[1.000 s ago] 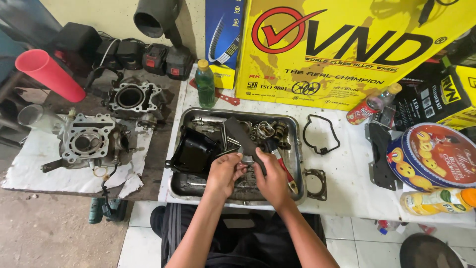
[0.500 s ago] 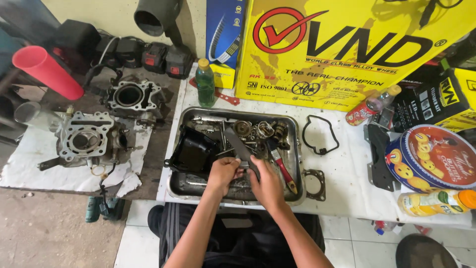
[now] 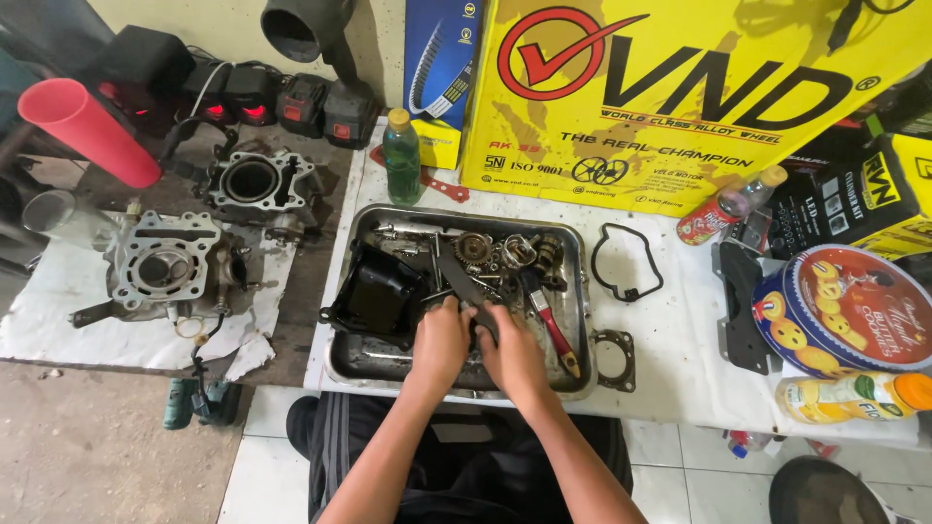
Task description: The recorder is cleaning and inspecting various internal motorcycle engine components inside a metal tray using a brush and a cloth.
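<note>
Hands meet near the front edge of the metal tray (image 3: 340, 364), where our left hand (image 3: 442, 342) and right hand (image 3: 512, 354) both clasp a dark flat metal part (image 3: 464, 286), which we should probably grip firmly, clear of the red-handled brush (image 3: 549, 328).

Repair workshop, engine cyl. blocks (image 3: 165, 267), parts tray (image 3: 581, 291)
</note>
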